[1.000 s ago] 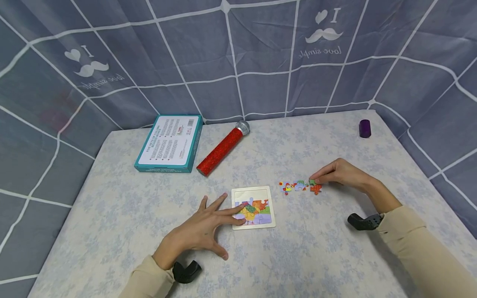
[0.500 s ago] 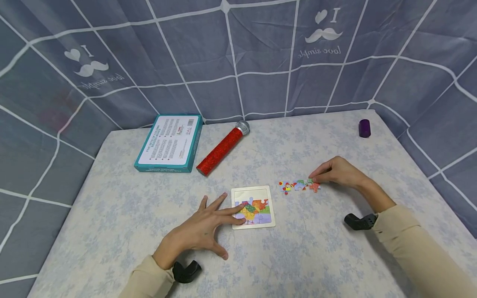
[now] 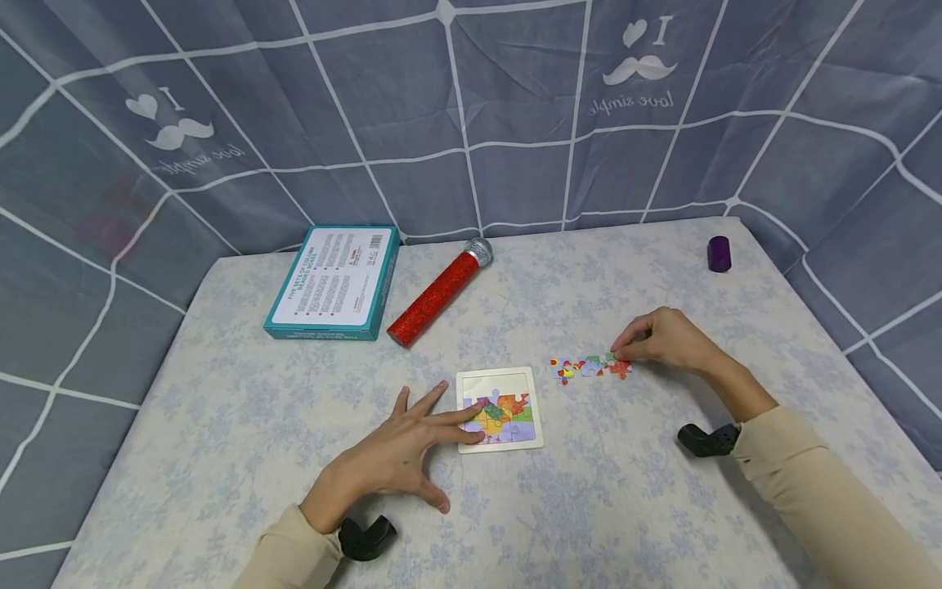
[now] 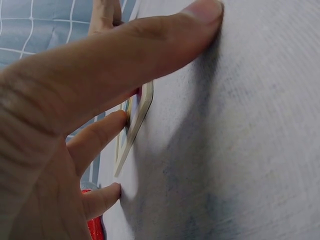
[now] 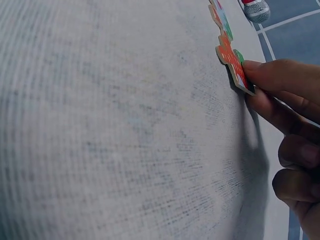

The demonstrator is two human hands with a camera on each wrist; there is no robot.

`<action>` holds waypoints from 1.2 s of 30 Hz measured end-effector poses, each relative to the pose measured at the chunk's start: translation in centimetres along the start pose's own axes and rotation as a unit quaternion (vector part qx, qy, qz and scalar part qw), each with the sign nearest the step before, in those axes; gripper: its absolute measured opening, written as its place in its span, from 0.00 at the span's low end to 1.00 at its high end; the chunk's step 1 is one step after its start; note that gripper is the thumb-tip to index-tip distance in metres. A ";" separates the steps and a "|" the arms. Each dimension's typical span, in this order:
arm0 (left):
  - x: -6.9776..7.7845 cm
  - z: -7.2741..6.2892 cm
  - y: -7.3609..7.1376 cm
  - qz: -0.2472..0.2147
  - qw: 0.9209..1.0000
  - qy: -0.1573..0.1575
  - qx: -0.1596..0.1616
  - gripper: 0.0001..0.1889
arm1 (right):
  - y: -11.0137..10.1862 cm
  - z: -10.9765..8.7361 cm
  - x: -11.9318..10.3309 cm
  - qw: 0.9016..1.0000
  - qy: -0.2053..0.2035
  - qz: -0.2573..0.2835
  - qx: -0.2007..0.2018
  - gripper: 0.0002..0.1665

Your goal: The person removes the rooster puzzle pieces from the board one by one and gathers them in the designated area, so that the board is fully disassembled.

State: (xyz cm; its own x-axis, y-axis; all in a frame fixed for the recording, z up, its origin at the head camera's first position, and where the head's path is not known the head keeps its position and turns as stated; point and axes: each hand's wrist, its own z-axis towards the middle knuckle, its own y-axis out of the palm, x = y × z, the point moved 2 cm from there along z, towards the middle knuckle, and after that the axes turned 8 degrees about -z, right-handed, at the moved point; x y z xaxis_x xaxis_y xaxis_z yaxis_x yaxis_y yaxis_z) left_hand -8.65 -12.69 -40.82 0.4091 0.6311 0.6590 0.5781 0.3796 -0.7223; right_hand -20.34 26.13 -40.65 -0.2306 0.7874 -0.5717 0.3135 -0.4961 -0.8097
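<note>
My left hand [image 3: 401, 454] lies with fingers spread, two fingertips resting on a small square jigsaw tray [image 3: 499, 384]. Several joined pieces fill the lower part of this tray; the upper strip shows its pale base. To the right of the tray, loose pieces [image 3: 565, 371] lie in a short row. At the row's right end, the thumb and forefinger of my right hand [image 3: 673, 339] pinch an orange-and-green puzzle piece [image 3: 621, 369]. In the right wrist view that puzzle piece [image 5: 232, 62] is tilted, one edge against its neighbour or very close; I cannot tell if they interlock.
A red glittery microphone [image 3: 437, 296] lies behind the tray. Left of it sits a flat teal-and-white box [image 3: 331, 278]. A small purple cylinder [image 3: 719, 254] stands near the table's back right corner. A grey-blue curtain [image 3: 515, 98] borders the table.
My right hand has shifted slightly left and back with the orange-and-green puzzle piece, narrowing the gap to the row. The left hand and the tray have stayed put.
</note>
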 end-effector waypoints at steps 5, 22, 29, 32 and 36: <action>-0.1 -0.1 0.0 -0.008 1.000 0.006 0.002 0.46 | 0.1 0.1 0.0 1.000 -0.002 0.001 0.004 0.04; -0.5 -0.3 -1.2 -0.004 0.999 0.021 0.036 0.44 | 1.0 0.2 -3.2 0.998 -0.047 -0.040 0.035 0.04; -1.6 0.9 -2.2 0.044 0.992 -0.016 0.118 0.40 | 4.2 0.3 -8.9 0.991 -0.115 -0.062 0.021 0.09; -1.8 1.4 -2.2 0.054 0.991 -0.024 0.121 0.40 | 5.9 0.4 -11.3 0.986 -0.151 -0.067 0.006 0.11; -1.9 1.7 -2.1 0.059 0.991 -0.032 0.115 0.40 | 8.0 0.7 -13.6 0.982 -0.172 -0.070 -0.024 0.13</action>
State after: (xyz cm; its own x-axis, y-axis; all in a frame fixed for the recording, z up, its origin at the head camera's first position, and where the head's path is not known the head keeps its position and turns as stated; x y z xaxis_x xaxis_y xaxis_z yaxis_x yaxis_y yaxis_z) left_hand -11.82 -13.55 -40.85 0.4140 0.7193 0.5578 0.3496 0.4401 -0.8271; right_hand -15.33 11.21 -39.45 -0.5694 0.6728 -0.4723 0.2982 -0.3664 -0.8814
